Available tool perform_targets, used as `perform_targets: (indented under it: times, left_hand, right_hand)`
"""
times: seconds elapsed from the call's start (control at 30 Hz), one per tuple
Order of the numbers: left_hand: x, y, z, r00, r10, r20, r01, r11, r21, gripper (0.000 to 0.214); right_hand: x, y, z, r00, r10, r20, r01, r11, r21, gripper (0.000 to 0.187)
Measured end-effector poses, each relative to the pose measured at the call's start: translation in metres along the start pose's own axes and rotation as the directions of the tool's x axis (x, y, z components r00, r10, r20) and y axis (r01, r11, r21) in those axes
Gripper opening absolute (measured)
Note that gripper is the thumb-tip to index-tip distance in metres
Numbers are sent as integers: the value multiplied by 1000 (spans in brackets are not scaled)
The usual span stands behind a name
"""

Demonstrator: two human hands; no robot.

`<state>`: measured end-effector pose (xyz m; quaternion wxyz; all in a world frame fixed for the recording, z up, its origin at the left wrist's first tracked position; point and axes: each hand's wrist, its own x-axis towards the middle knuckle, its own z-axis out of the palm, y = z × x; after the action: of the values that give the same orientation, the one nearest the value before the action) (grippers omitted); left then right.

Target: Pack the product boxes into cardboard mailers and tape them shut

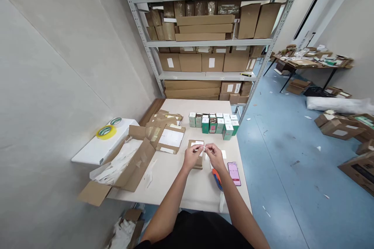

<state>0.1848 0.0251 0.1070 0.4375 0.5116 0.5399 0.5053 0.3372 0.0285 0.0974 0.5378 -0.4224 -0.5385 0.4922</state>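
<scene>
At the top centre of your frame, a metal rack (210, 42) carries cardboard cartons (212, 62) and a yellow-and-black tool (246, 75). On your left, a yellow tape roll (106, 136) lies on a white ledge (84, 156). At upper right you have a dark-legged table (318, 67), its clutter probably papers and cardboard, above blue floor (280, 163).

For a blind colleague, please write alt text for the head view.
A person's left hand and right hand pinch something small and white above a cardboard box on a pale table. Green-and-white boxes stand beyond; an open carton lies left, a phone right.
</scene>
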Motion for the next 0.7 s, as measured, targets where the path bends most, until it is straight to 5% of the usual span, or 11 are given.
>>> perform_targets:
  times: [0.23,0.4,0.7]
  left_hand:
    - [2,-8,-8,996,-78,-43,71,987,-146,59]
    - [-4,-9,-8,1000,-6,22,8,999,-49,54]
    - [-4,-15,-23,997,-80,25,81,993,-80,54]
  right_hand:
    - [-4,9,4,1000,26,11,-27,995,97,30]
    - [-5,11,11,998,58,10,-58,994,92,31]
    - [-8,10,19,999,17,36,-17,1000,9,25]
